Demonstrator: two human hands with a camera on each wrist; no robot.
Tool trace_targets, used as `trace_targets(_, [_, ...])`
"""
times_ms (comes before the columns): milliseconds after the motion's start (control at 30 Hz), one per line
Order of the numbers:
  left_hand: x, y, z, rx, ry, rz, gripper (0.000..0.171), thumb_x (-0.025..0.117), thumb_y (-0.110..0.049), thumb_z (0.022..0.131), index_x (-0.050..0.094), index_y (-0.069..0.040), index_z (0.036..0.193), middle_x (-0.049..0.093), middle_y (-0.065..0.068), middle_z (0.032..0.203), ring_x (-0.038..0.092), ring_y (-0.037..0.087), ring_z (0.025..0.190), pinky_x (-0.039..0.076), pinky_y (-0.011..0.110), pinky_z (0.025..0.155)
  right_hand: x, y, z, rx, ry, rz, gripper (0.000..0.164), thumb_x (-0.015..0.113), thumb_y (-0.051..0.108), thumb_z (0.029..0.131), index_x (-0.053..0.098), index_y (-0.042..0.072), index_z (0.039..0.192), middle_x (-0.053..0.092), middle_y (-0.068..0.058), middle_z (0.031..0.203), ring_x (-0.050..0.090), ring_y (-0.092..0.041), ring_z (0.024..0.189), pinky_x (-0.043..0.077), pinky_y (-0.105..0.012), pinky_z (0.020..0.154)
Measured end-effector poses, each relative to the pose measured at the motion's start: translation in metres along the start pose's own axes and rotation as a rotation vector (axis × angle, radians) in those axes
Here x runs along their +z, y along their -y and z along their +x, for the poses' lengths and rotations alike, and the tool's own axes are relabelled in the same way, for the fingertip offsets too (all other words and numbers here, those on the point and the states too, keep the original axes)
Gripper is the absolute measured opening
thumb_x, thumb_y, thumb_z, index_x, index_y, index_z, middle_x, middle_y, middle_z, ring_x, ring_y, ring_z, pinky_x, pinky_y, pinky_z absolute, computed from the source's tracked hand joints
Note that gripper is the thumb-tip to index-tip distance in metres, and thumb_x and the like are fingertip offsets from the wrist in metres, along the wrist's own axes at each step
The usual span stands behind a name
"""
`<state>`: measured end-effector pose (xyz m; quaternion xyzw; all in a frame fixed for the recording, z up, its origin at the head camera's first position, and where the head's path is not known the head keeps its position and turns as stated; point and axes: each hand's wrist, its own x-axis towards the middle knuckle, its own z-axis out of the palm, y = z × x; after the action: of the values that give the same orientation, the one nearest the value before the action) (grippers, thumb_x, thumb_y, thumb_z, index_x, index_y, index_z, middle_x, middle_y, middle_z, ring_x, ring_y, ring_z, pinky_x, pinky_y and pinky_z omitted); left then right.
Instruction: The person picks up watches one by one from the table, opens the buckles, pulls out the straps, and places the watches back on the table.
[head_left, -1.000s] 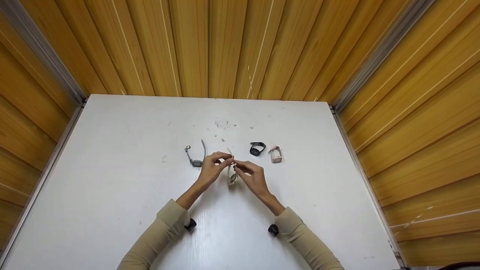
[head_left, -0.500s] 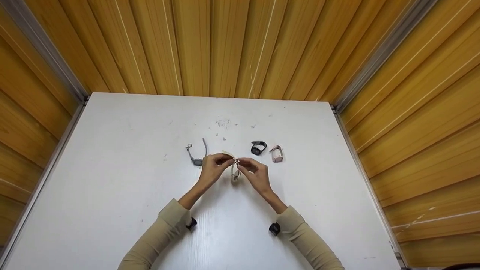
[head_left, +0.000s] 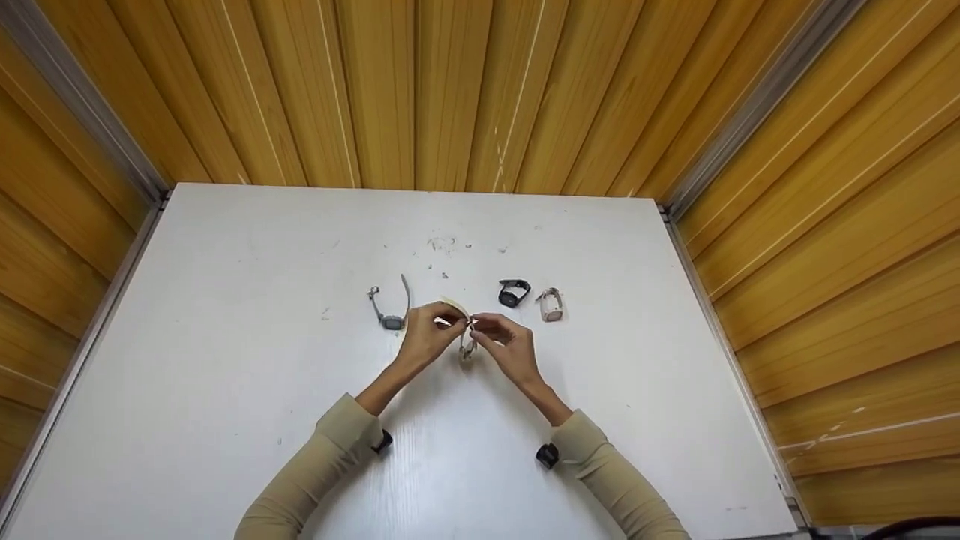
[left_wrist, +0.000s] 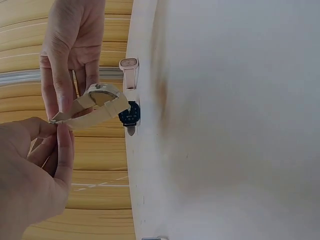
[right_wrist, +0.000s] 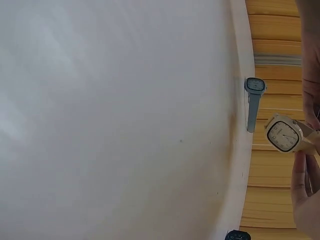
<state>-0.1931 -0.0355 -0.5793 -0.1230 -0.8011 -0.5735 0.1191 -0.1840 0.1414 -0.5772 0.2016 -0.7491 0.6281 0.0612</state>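
Both hands meet at the middle of the table, holding a cream wristwatch (right_wrist: 284,136) between them. My left hand (head_left: 422,336) pinches the strap near the buckle with thumb and fingertips. From the other side, my right hand (head_left: 514,349) pinches the same spot, its thumb and fingers close to the left ones. The watch case hangs below the fingers in the head view. In the left wrist view the strap (left_wrist: 95,116) forms a loop, its ends joining at the fingertips. The fingers partly cover the buckle.
A grey watch (head_left: 392,322) lies with its strap spread, just left of the left hand. Beyond the right hand are a black watch (head_left: 510,298) and a pink watch (head_left: 552,315), both with looped straps. Dark marks spot the white table (head_left: 247,337); wood-look panels (head_left: 450,90) stand behind.
The strap's pale free end, upright a second ago, now leans left over the left fingers. Both hands keep their pinch at the buckle end, and the hanging case sits slightly higher.
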Motion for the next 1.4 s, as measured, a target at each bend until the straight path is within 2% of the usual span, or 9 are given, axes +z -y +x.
trace_targets(267, [0.001, 0.008, -0.002, -0.106, 0.005, -0.095, 0.006, 0.069, 0.002, 0.086, 0.073, 0.0, 0.089, 0.074, 0.013, 0.084, 0.067, 0.011, 0.077, 0.055, 0.012, 0.069, 0.001, -0.023, 0.0, 0.096, -0.024, 0.023, 0.021, 0.074, -0.009, 0.087, 0.071, -0.014, 0.108, 0.073, -0.031, 0.104, 0.075, -0.019, 0.089, 0.061, -0.02, 0.081])
trace_targets(467, [-0.002, 0.014, -0.007, -0.134, 0.049, -0.229, 0.009, 0.067, 0.007, 0.088, 0.069, 0.007, 0.096, 0.071, 0.021, 0.088, 0.063, 0.011, 0.073, 0.055, 0.013, 0.062, 0.0, -0.026, -0.001, 0.133, -0.009, 0.082, 0.017, 0.078, -0.001, 0.086, 0.074, -0.009, 0.101, 0.074, -0.029, 0.099, 0.075, -0.016, 0.087, 0.061, -0.019, 0.081])
trace_targets(567, [-0.005, 0.009, -0.008, -0.125, 0.073, -0.194, 0.009, 0.067, 0.008, 0.089, 0.07, 0.009, 0.097, 0.071, 0.023, 0.091, 0.065, 0.019, 0.075, 0.055, 0.014, 0.064, 0.0, -0.022, -0.003, 0.134, -0.009, 0.093, 0.017, 0.078, -0.002, 0.086, 0.074, -0.01, 0.1, 0.074, -0.03, 0.099, 0.075, -0.015, 0.088, 0.061, -0.018, 0.081])
trace_targets(700, [-0.007, 0.009, -0.008, -0.09, 0.08, -0.122, 0.005, 0.069, 0.005, 0.09, 0.072, 0.006, 0.094, 0.074, 0.021, 0.094, 0.071, 0.031, 0.083, 0.06, 0.025, 0.071, -0.001, -0.024, -0.001, 0.128, -0.016, 0.101, 0.016, 0.077, -0.003, 0.087, 0.073, -0.011, 0.101, 0.073, -0.03, 0.1, 0.075, -0.015, 0.089, 0.06, -0.017, 0.082])
trace_targets(800, [-0.005, 0.016, -0.008, -0.083, 0.074, -0.124, 0.006, 0.072, -0.002, 0.092, 0.075, 0.0, 0.097, 0.076, 0.017, 0.096, 0.074, 0.029, 0.088, 0.063, 0.03, 0.076, -0.002, -0.028, 0.0, 0.128, -0.021, 0.101, 0.016, 0.077, -0.002, 0.087, 0.074, -0.01, 0.1, 0.074, -0.029, 0.1, 0.075, -0.015, 0.088, 0.061, -0.018, 0.082])
trace_targets(867, [-0.004, 0.017, -0.009, -0.093, 0.08, -0.136, 0.009, 0.073, -0.007, 0.093, 0.076, -0.002, 0.1, 0.077, 0.015, 0.097, 0.074, 0.026, 0.089, 0.062, 0.028, 0.077, -0.001, -0.028, 0.0, 0.136, -0.028, 0.11, 0.015, 0.077, -0.004, 0.086, 0.074, -0.01, 0.1, 0.074, -0.029, 0.099, 0.075, -0.015, 0.088, 0.061, -0.018, 0.081])
trace_targets(1133, [0.002, 0.018, -0.01, -0.096, 0.108, -0.115, 0.016, 0.071, -0.005, 0.094, 0.074, 0.006, 0.105, 0.076, 0.022, 0.101, 0.073, 0.035, 0.094, 0.061, 0.029, 0.081, 0.001, -0.028, -0.002, 0.188, -0.041, 0.122, 0.017, 0.074, -0.012, 0.085, 0.071, -0.016, 0.101, 0.072, -0.034, 0.102, 0.075, -0.014, 0.088, 0.06, -0.016, 0.082])
trace_targets(1267, [0.003, 0.017, -0.008, -0.071, 0.1, -0.102, 0.016, 0.07, -0.002, 0.094, 0.073, 0.008, 0.106, 0.075, 0.024, 0.102, 0.072, 0.037, 0.094, 0.062, 0.036, 0.081, -0.001, -0.015, -0.004, 0.181, -0.025, 0.127, 0.017, 0.073, -0.013, 0.085, 0.07, -0.017, 0.102, 0.071, -0.035, 0.102, 0.074, -0.01, 0.088, 0.06, -0.016, 0.082])
trace_targets(1400, [0.002, 0.016, -0.005, -0.052, 0.092, -0.118, 0.015, 0.073, -0.006, 0.093, 0.075, 0.003, 0.106, 0.076, 0.019, 0.102, 0.073, 0.032, 0.093, 0.063, 0.04, 0.082, -0.002, 0.0, -0.003, 0.14, -0.011, 0.107, 0.017, 0.073, -0.012, 0.086, 0.07, -0.017, 0.102, 0.072, -0.033, 0.101, 0.073, -0.009, 0.088, 0.061, -0.019, 0.084])
